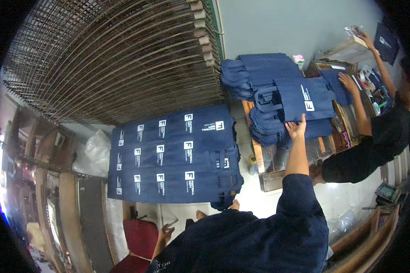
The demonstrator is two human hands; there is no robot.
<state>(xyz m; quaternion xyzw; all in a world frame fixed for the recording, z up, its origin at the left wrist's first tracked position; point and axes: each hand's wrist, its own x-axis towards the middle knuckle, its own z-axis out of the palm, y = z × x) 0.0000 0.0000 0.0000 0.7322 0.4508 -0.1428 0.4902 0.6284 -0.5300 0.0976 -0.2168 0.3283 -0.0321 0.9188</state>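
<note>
My right hand (296,129) reaches forward and grips the near edge of a navy tote bag (321,98) with a white print. That bag lies on top of a pile of folded navy bags (265,125), whose handles stick out to the left. Low in the view, beside a red chair (141,239), hangs my left hand (166,233); its fingers look loosely apart, and I see nothing held in them. Ahead of me, rows of printed navy bags (173,159) overlap on a broad surface, their white prints facing up.
A large wire drying rack (123,54) rises at the far left. Another bag stack (271,68) sits behind the pile on the wooden table (278,179). At the right, a co-worker (373,141) handles navy fabric. Clear plastic (98,148) lies left of the bag rows.
</note>
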